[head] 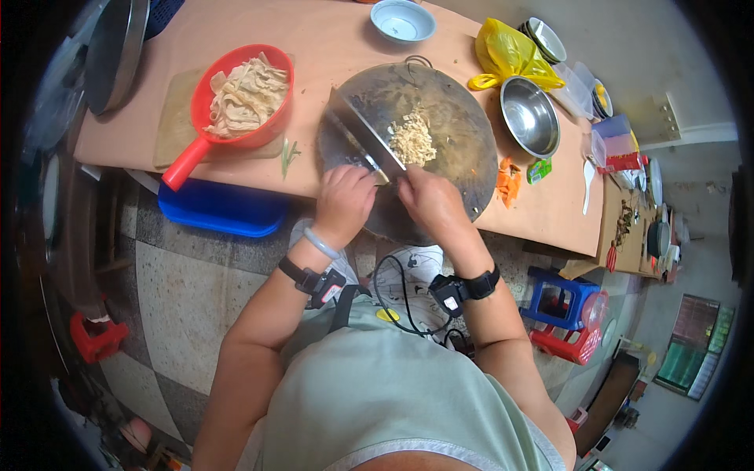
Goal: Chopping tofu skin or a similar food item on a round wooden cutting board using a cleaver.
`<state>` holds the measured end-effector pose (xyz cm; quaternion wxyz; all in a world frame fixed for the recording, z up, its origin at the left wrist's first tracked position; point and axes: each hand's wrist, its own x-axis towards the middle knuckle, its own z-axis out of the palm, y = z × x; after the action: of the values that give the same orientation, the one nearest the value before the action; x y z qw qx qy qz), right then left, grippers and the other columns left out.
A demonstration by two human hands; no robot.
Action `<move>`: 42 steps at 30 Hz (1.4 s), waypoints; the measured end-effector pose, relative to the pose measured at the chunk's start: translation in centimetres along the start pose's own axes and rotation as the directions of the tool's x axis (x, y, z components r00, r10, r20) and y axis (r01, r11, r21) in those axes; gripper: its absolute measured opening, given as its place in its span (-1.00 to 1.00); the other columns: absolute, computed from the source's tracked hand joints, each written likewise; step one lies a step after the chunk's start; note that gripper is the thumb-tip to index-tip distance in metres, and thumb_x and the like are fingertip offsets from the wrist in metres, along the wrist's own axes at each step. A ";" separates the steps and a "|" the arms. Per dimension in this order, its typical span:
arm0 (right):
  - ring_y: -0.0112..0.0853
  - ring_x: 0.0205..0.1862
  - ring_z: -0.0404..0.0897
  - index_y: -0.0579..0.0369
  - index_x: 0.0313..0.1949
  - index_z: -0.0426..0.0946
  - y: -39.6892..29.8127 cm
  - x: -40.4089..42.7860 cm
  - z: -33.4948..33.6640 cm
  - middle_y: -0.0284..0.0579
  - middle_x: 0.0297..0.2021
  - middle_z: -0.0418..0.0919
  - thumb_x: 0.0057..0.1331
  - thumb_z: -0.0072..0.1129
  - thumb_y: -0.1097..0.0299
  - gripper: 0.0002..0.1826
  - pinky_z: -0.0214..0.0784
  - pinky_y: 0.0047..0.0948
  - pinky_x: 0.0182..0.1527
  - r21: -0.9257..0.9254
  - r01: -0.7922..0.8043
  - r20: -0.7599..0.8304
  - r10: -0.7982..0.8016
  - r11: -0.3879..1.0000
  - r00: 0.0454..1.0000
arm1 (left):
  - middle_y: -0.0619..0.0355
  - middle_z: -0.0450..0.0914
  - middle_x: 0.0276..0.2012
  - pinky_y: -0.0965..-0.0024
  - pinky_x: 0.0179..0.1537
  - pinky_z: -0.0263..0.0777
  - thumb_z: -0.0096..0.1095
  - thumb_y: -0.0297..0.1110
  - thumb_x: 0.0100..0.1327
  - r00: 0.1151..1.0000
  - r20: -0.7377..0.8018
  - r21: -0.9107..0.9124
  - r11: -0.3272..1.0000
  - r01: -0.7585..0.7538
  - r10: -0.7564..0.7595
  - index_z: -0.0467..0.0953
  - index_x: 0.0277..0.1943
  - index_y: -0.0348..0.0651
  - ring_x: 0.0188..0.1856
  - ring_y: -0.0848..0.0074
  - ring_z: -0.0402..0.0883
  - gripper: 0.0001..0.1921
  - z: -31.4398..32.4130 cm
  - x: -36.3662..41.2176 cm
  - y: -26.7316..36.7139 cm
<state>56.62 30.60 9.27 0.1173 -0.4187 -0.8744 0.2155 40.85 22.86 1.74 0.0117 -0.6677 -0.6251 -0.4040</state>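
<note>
A cleaver (370,132) is in my right hand (433,197), its blade over the left part of a round wooden chopping board (465,123). My left hand (346,203) rests at the board's near left edge with curled fingers, pressing a small pale strip (382,177) beside the blade. What else lies under those fingers is hidden. Just right of the blade lies a heap of finely chopped pale food (413,138). A red plastic colander with a handle (197,112) holds pale, crinkled sheets (247,97) and stands on a rectangular wooden board (172,118), left of my hands.
Orange peelings (508,182) and a green packet (539,171) lie right of the round board, below a steel bowl (530,118). A yellow plastic bag (511,53) is behind it. A pale blue bowl (403,21) stands at the back. Green strips (288,156) lie left.
</note>
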 end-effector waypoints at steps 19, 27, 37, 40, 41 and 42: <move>0.11 -0.36 0.61 0.16 -0.32 0.44 -0.8 -0.5 0.7 0.15 -0.45 0.60 0.37 0.04 0.26 -0.79 0.45 0.04 -0.33 -0.036 0.004 0.041 -0.002 0.999 0.999 | 0.09 0.52 -0.28 0.18 -0.11 0.38 0.29 -0.54 0.04 0.997 0.062 0.001 0.999 0.040 -0.039 0.62 -0.16 -0.23 -0.16 0.20 0.50 -0.76 -0.5 -1.4 0.3; 0.11 -0.37 0.62 0.16 -0.31 0.45 -1.2 -0.7 0.9 0.13 -0.47 0.61 0.38 0.03 0.24 -0.78 0.45 0.04 -0.32 -0.045 0.026 0.041 -0.024 0.999 0.999 | 0.09 0.53 -0.31 0.18 -0.14 0.39 0.28 -0.58 0.02 1.000 0.004 -0.040 0.999 0.016 -0.016 0.61 -0.21 -0.22 -0.20 0.20 0.50 -0.78 -0.4 -1.5 -0.1; 0.13 -0.35 0.61 0.16 -0.30 0.45 -1.9 -0.8 0.6 0.16 -0.45 0.61 0.37 0.04 0.26 -0.79 0.44 0.06 -0.30 -0.025 -0.003 0.057 0.005 1.000 0.998 | 0.09 0.53 -0.32 0.17 -0.15 0.39 0.29 -0.59 0.00 1.000 0.002 -0.038 0.999 0.029 -0.029 0.59 -0.25 -0.21 -0.21 0.18 0.50 -0.79 -0.5 -1.7 0.0; 0.13 -0.36 0.60 0.15 -0.29 0.45 -2.1 -1.0 0.4 0.16 -0.46 0.61 0.37 0.04 0.27 -0.80 0.44 0.06 -0.31 0.012 -0.045 0.041 0.044 0.999 0.998 | 0.08 0.53 -0.32 0.16 -0.15 0.40 0.29 -0.58 0.00 0.999 0.014 -0.027 0.999 0.033 -0.032 0.59 -0.26 -0.21 -0.21 0.18 0.50 -0.80 -0.5 -1.9 -0.1; 0.13 -0.37 0.61 0.15 -0.29 0.45 -1.8 -0.9 1.2 0.16 -0.46 0.61 0.37 0.04 0.27 -0.80 0.44 0.06 -0.32 -0.001 0.002 0.048 -0.002 1.000 0.999 | 0.08 0.54 -0.31 0.16 -0.14 0.40 0.29 -0.58 0.00 0.999 0.024 -0.006 0.999 0.032 -0.032 0.59 -0.26 -0.21 -0.20 0.17 0.50 -0.80 -0.5 -2.0 -0.1; 0.13 -0.38 0.61 0.15 -0.29 0.45 -1.7 -0.8 1.5 0.15 -0.47 0.61 0.37 0.04 0.27 -0.80 0.45 0.06 -0.32 -0.013 0.051 0.055 -0.050 0.999 0.997 | 0.08 0.54 -0.31 0.16 -0.14 0.40 0.29 -0.58 0.00 0.999 0.023 -0.006 1.000 0.031 -0.031 0.59 -0.26 -0.21 -0.20 0.17 0.50 -0.80 -0.5 -2.0 -0.1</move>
<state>55.39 28.60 8.71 0.0958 -0.3912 -0.8891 0.2177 40.67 21.00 0.96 -0.0037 -0.6626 -0.6341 -0.3986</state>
